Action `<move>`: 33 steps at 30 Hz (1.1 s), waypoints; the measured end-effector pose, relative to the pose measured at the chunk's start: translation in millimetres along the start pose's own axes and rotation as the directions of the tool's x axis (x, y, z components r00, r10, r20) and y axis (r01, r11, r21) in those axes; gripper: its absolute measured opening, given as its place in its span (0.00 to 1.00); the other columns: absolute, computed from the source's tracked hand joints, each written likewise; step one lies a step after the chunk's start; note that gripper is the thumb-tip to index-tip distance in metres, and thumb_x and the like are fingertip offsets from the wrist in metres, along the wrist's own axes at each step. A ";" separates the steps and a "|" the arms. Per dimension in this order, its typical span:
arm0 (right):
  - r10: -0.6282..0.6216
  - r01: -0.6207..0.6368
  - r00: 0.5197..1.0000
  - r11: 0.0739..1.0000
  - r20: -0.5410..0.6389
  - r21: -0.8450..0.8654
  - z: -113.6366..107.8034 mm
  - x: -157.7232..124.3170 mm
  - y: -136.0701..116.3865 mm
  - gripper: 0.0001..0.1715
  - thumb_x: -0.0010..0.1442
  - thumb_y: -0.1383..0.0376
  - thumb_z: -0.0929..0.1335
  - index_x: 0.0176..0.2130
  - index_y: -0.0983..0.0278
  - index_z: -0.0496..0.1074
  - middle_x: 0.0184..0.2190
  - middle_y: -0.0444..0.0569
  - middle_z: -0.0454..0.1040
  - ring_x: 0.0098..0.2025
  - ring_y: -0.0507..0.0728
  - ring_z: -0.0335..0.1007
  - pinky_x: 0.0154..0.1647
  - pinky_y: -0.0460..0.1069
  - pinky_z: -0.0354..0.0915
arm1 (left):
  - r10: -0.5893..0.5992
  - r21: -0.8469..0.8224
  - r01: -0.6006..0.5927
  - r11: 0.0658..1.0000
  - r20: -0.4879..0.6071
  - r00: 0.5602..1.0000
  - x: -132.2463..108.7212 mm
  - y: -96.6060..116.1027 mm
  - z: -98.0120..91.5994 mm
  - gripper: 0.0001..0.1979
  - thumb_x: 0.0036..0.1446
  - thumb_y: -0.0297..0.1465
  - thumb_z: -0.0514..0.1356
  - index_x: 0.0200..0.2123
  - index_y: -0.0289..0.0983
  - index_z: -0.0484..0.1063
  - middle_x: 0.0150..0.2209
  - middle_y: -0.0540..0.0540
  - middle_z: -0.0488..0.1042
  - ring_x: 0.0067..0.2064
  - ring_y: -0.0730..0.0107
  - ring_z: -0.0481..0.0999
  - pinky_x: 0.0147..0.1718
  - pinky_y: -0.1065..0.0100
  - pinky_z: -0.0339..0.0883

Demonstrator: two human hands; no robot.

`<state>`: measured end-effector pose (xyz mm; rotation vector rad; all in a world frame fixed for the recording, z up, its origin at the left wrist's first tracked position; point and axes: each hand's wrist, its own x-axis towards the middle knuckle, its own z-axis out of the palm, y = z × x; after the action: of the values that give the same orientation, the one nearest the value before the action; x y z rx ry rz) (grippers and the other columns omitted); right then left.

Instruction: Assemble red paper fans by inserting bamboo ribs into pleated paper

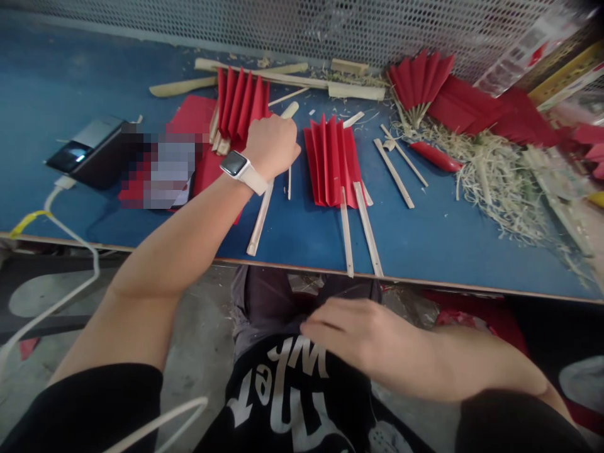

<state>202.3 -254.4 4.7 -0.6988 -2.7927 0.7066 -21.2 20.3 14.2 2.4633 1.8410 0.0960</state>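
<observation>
My left hand [272,146] reaches over the table with its fingers curled down and mostly hidden. It is beside a pleated red paper [241,104], and a pale bamboo strip [260,225] passes beneath it, showing above and below. Whether the fingers grip the strip cannot be seen. Above my lap, my right hand [355,330] hovers with fingers stretched out and nothing visible in it. A second pleated red paper [333,162] stands on the table, two bamboo strips [368,229] at its lower right pointing to the near edge.
Bamboo pieces [356,92] lie along the back. On the right are a red fan [421,85], a red-handled tool [435,156] and curly shavings [500,189]. A phone [172,170] on red sheets, a dark device [97,151] and a white cable [78,238] occupy the left.
</observation>
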 end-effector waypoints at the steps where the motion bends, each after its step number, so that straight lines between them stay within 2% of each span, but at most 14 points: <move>1: -0.049 0.047 0.998 0.996 0.035 0.070 -0.4 -1.0 -1.2 0.17 0.80 0.78 0.76 0.58 0.62 0.92 0.53 0.55 0.94 0.47 0.61 0.91 0.52 0.55 0.91 | 0.003 -0.051 -0.004 0.999 -0.005 1.000 0.6 -1.6 -3.2 0.17 0.78 0.31 0.60 0.49 0.36 0.91 0.54 0.23 0.91 0.62 0.27 0.92 0.58 0.42 0.82; 3: -0.048 0.046 0.999 0.987 0.009 0.155 -7.5 0.5 1.5 0.12 0.85 0.73 0.77 0.59 0.61 0.91 0.56 0.55 0.94 0.52 0.61 0.93 0.57 0.56 0.91 | 0.035 -0.193 -0.037 0.981 -0.013 0.999 1.7 -4.6 -10.1 0.18 0.77 0.30 0.62 0.29 0.45 0.77 0.37 0.35 0.84 0.49 0.39 0.90 0.51 0.46 0.77; 6: 0.207 -0.145 0.954 0.952 -0.217 0.269 -36.8 12.6 29.3 0.12 0.92 0.59 0.74 0.61 0.58 0.91 0.55 0.54 0.94 0.53 0.62 0.94 0.59 0.58 0.92 | 0.179 -0.447 -0.171 0.878 -0.024 0.983 -0.5 -3.3 -20.5 0.28 0.78 0.29 0.62 0.23 0.48 0.59 0.27 0.49 0.62 0.35 0.58 0.73 0.45 0.52 0.65; 7: 0.305 -0.207 0.896 0.930 -0.323 0.304 -49.6 19.0 46.4 0.12 0.92 0.56 0.75 0.62 0.56 0.90 0.54 0.54 0.94 0.50 0.62 0.93 0.54 0.58 0.91 | 0.227 -0.527 -0.218 0.821 -0.050 0.973 -2.9 -0.6 -23.4 0.28 0.79 0.28 0.61 0.24 0.47 0.59 0.27 0.51 0.60 0.34 0.62 0.69 0.44 0.53 0.62; 10: 0.530 -0.266 0.612 0.837 -0.587 0.479 -84.1 42.6 113.2 0.18 0.87 0.48 0.78 0.65 0.55 0.86 0.57 0.56 0.91 0.43 0.63 0.89 0.42 0.59 0.84 | 0.299 -0.681 -0.329 0.655 -0.166 0.940 -14.0 13.1 -28.9 0.25 0.84 0.28 0.59 0.28 0.47 0.61 0.31 0.51 0.63 0.35 0.63 0.65 0.44 0.54 0.63; 11: 0.565 -0.211 0.589 0.798 -0.578 0.565 -91.5 50.8 136.1 0.25 0.84 0.42 0.81 0.65 0.54 0.85 0.58 0.56 0.90 0.43 0.63 0.89 0.41 0.58 0.82 | 0.305 -0.689 -0.348 0.636 -0.189 0.933 -18.4 18.6 -29.6 0.24 0.85 0.30 0.58 0.30 0.47 0.63 0.32 0.50 0.66 0.36 0.62 0.67 0.45 0.54 0.67; 13: 0.583 -0.115 0.594 0.743 -0.553 0.660 -98.1 65.4 172.9 0.35 0.77 0.33 0.82 0.64 0.54 0.83 0.55 0.55 0.90 0.45 0.63 0.88 0.41 0.57 0.80 | 0.307 -0.672 -0.359 0.647 -0.202 0.930 -26.9 29.1 -29.3 0.19 0.86 0.34 0.59 0.35 0.46 0.70 0.36 0.48 0.75 0.42 0.59 0.76 0.50 0.53 0.74; 15: 0.561 -0.149 0.637 0.763 -0.529 0.629 -95.3 75.7 191.2 0.38 0.81 0.29 0.77 0.67 0.55 0.82 0.50 0.55 0.89 0.49 0.65 0.86 0.50 0.60 0.82 | 0.309 -0.636 -0.344 0.691 -0.171 0.936 -33.5 37.8 -27.5 0.15 0.87 0.36 0.60 0.41 0.43 0.78 0.42 0.45 0.84 0.50 0.55 0.84 0.55 0.53 0.77; 19: 0.587 -0.257 0.608 0.783 -0.535 0.566 -80.1 81.9 185.2 0.35 0.81 0.31 0.77 0.64 0.54 0.86 0.39 0.53 0.85 0.51 0.69 0.85 0.54 0.64 0.84 | 0.310 -0.611 -0.302 0.731 -0.097 0.946 -37.3 46.4 -21.7 0.15 0.87 0.35 0.61 0.47 0.38 0.85 0.46 0.41 0.89 0.56 0.52 0.89 0.57 0.54 0.79; 22: 0.603 -0.245 0.594 0.766 -0.533 0.594 -73.4 79.1 179.3 0.32 0.80 0.31 0.78 0.60 0.52 0.86 0.43 0.52 0.86 0.52 0.69 0.89 0.53 0.63 0.87 | 0.296 -0.651 -0.294 0.700 -0.110 0.949 -33.7 45.0 -17.3 0.14 0.84 0.33 0.63 0.42 0.39 0.85 0.44 0.41 0.89 0.55 0.51 0.90 0.56 0.53 0.81; 26: 0.538 -0.172 0.654 0.790 -0.532 0.588 -70.3 75.5 186.4 0.31 0.78 0.32 0.80 0.60 0.52 0.85 0.53 0.54 0.89 0.58 0.67 0.91 0.56 0.61 0.89 | 0.371 -0.805 -0.317 0.501 -0.132 0.919 -26.4 37.1 -9.9 0.16 0.81 0.29 0.64 0.35 0.43 0.77 0.41 0.45 0.87 0.51 0.57 0.89 0.58 0.53 0.82; 29: 0.547 -0.130 0.557 0.800 -0.625 0.585 -65.8 75.6 187.2 0.28 0.76 0.36 0.85 0.56 0.53 0.85 0.53 0.52 0.88 0.60 0.68 0.91 0.61 0.64 0.91 | 0.381 -0.900 -0.312 0.304 -0.185 0.906 -17.9 29.1 0.4 0.16 0.81 0.31 0.66 0.35 0.45 0.73 0.38 0.48 0.82 0.42 0.62 0.83 0.53 0.54 0.80; 31: 0.532 -0.107 0.479 0.825 -0.699 0.555 -61.8 76.6 183.2 0.27 0.72 0.39 0.88 0.51 0.53 0.85 0.51 0.50 0.87 0.58 0.68 0.90 0.61 0.65 0.91 | 0.386 -0.923 -0.335 0.186 -0.245 0.889 -10.0 23.0 8.7 0.14 0.74 0.38 0.75 0.40 0.47 0.73 0.38 0.50 0.83 0.39 0.64 0.81 0.50 0.55 0.78; 33: 0.496 -0.093 0.457 0.852 -0.738 0.515 -58.0 77.1 177.7 0.27 0.69 0.42 0.90 0.48 0.54 0.84 0.49 0.49 0.86 0.55 0.67 0.90 0.58 0.65 0.92 | 0.454 -0.926 -0.354 0.135 -0.259 0.852 -1.1 16.1 15.8 0.22 0.68 0.48 0.83 0.46 0.47 0.76 0.42 0.50 0.88 0.43 0.62 0.85 0.52 0.54 0.78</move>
<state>221.8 -55.7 -27.0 -1.0929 -1.5301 0.6910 -4.7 14.5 -0.1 1.7837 0.5149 0.8569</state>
